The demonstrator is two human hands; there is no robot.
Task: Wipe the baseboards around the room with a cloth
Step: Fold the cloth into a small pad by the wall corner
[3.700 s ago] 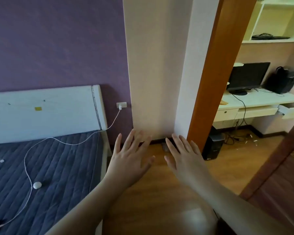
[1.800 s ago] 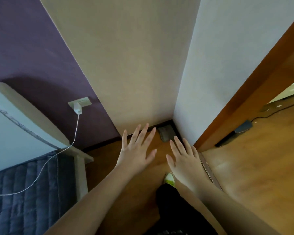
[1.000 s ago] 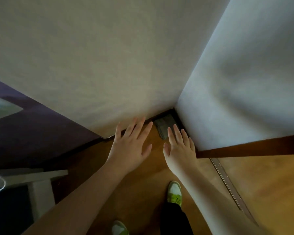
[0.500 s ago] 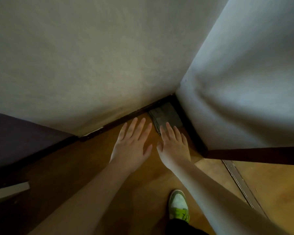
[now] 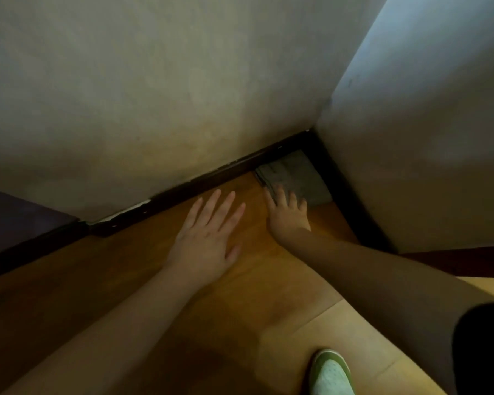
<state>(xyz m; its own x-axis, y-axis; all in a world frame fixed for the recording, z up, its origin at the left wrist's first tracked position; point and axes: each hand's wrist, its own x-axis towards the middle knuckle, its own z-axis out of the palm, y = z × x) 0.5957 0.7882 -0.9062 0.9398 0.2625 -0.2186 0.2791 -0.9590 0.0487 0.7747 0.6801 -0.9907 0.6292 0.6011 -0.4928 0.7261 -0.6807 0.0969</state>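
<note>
A folded grey cloth (image 5: 293, 173) lies on the wooden floor in the corner where two walls meet. A dark baseboard (image 5: 200, 185) runs along the foot of the back wall and continues down the right wall as a second stretch of baseboard (image 5: 351, 201). My right hand (image 5: 287, 216) reaches to the cloth with straight fingers, the fingertips resting on its near edge. My left hand (image 5: 208, 238) hovers flat over the floor just left of it, fingers spread, holding nothing.
The beige back wall (image 5: 154, 95) and pale right wall (image 5: 425, 138) close the corner. A purple wall section (image 5: 15, 215) starts at the far left. My green-and-white shoe (image 5: 331, 374) stands on the floor at the bottom right.
I have bent down closer to the corner. My right hand has moved forward onto the near edge of the cloth. My left hand stays spread beside it.
</note>
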